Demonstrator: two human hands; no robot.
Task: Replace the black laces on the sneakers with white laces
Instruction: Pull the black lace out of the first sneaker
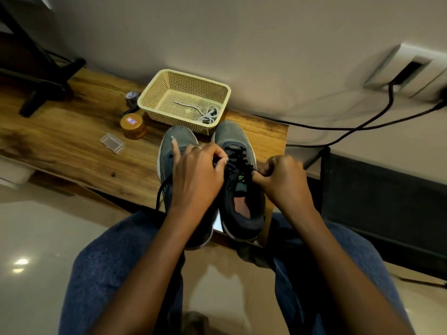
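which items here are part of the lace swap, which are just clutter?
In the job:
- right sneaker, black lace, pinched by left hand and right hand
- left sneaker
- white laces in basket

Lying about:
- amber jar
- clear plastic box
- wall cables

Sneakers [212, 170]: grey uppers, dark navy collars, white soles; the right one carries black laces [238, 157] and a small green tongue mark. Basket [154, 93], upper centre: cream-yellow plastic, fine perforated grid pattern. White laces [208, 114] lie inside it. Jar [133, 125], left of the basket: amber with a gold lid and a red-and-blue label. Bench [72, 141]: brown wood grain with dark streaks. Trousers [104, 262], lower frame: blue denim. Floor [36, 238]: glossy beige tile.
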